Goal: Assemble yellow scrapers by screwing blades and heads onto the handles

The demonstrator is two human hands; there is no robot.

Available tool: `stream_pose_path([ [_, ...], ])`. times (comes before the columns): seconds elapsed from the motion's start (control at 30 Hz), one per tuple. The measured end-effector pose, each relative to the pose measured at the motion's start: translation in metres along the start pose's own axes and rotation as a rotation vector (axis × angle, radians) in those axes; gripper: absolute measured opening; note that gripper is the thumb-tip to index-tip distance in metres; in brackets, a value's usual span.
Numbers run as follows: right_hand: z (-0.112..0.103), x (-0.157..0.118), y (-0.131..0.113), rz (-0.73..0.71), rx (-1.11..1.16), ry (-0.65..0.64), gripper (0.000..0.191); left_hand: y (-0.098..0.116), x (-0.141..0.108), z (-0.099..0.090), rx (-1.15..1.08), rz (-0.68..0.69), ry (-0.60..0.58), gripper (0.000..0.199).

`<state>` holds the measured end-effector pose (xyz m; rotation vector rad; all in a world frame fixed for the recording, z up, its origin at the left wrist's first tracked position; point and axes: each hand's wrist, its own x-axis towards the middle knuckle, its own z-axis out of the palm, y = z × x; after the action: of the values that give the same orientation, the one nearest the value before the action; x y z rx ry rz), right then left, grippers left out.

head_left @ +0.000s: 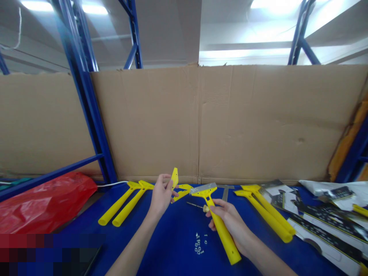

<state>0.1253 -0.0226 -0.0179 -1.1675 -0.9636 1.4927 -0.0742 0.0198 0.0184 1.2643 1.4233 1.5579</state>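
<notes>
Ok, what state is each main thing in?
Left hand, pinching small yellow plate
Right hand, gripping yellow tool
Grey metal piece, on tool's head
Left-side yellow tools, lying down
Right-side yellow tools, lying down
Small parts, loose, scattered
Red bag, crumpled
Black-and-white cards, overlapping

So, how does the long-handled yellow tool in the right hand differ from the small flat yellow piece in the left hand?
The long-handled yellow tool carries a grey plate at its head; the small flat yellow piece shows none. The tool is much longer than the piece. The tool slants toward the wearer; the piece points upward. Both are yellow.
</notes>
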Motion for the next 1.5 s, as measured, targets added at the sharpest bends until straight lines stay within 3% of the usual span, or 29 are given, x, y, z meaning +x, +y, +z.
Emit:
stream_pose_path([
  [0.2, -0.001, 0.001, 0.0, 0.002, -0.009, 0.004, 0.034, 0.006, 0.0, -0.005, -0.305, -0.007, -0.076, 0.025],
  [0.37, -0.001, 0.002, 0.002, 0.002, 0.006, 0.008, 0.037, 0.009, 0.0, -0.009, -0.479, 0.053, -0.148, 0.047],
  [0.47, -0.001, 0.001, 0.003, 0.005, 0.007, 0.0, 0.037, 0.007, 0.001, -0.008, -0.421, 0.054, -0.126, 0.05],
  [0.57, -0.001, 0.001, 0.003, 0.004, 0.0, -0.015, 0.036, 0.003, 0.004, -0.005, -0.267, 0.078, -0.104, 0.037],
  [0.77, -0.001, 0.002, 0.004, 0.017, -0.005, -0.015, 0.036, 0.0, 0.005, -0.004, -0.013, 0.291, 0.043, 0.036],
  [1.07, -0.001, 0.001, 0.004, 0.016, -0.001, -0.024, 0.038, -0.004, 0.002, -0.002, 0.04, 0.093, 0.025, 0.03],
  [1.2, 0.0, 0.0, 0.004, 0.022, -0.001, -0.022, 0.038, -0.002, 0.003, -0.001, -0.113, -0.055, 0.015, 0.014],
  [1.37, -0.001, 0.0, 0.003, 0.02, -0.003, -0.026, 0.036, 0.01, -0.004, 0.001, -0.302, -0.096, -0.108, 0.028],
  [1.5, -0.002, 0.001, 0.004, 0.016, 0.007, -0.033, 0.039, 0.013, -0.008, 0.002, -0.289, -0.143, -0.115, 0.017],
])
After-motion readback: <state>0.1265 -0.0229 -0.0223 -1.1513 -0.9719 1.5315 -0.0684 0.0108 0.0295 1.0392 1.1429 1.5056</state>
